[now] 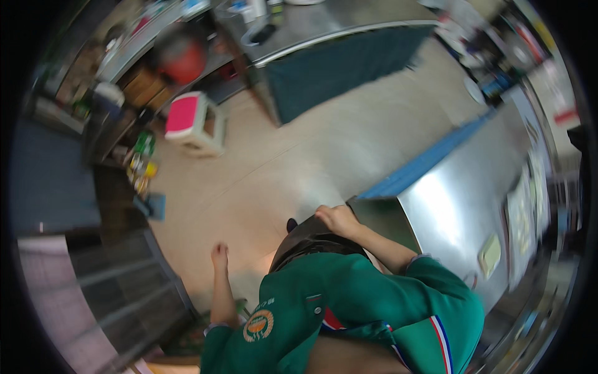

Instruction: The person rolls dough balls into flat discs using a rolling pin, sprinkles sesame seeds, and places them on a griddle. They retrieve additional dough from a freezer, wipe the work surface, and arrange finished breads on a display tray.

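Observation:
My left hand (219, 254) hangs over the floor at my left side, its fingers loosely curled, with nothing seen in them. In front of my dark apron (311, 242) is my right hand (336, 219), its fingers curled in. Nothing shows in that hand either. It is close to the near corner of a steel table (445, 194) on my right. Both hands are somewhat blurred.
A white stool (208, 128) with a pink seat stands ahead left. Beyond is a steel counter (336, 28) with a dark green curtain (349, 68). Bottles (144, 143) line the left side. A green box (490, 255) lies on the right table, beside a blue panel (430, 159).

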Tool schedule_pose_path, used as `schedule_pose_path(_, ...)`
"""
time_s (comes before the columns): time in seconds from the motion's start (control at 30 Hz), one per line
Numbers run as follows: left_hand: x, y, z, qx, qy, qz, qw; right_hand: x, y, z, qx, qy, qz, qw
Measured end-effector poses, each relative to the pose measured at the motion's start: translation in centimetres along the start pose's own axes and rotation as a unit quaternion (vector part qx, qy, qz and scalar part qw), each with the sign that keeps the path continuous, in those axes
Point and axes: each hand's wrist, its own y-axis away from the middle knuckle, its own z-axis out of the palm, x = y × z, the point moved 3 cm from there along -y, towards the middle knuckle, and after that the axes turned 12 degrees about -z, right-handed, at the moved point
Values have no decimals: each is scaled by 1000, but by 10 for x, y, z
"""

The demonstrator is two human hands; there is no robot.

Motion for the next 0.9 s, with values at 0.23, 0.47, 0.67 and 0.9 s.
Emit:
schedule_pose_path(0.23,143,54,73,-4,-29,225,974,83,-99,7,-77,-30,-1,997)
schedule_pose_path(0.47,-94,146,85,89,-94,-198,972,101,-231,54,-297,11,-130,946)
schedule_pose_path(0.67,-309,294,116,304,133,-497,802,-12,-294,168,-285,36,-309,907)
schedule_pose_path(0.9,-354,291,156,250,189,-436,843,-273,-225,370,-426,-83,-414,801)
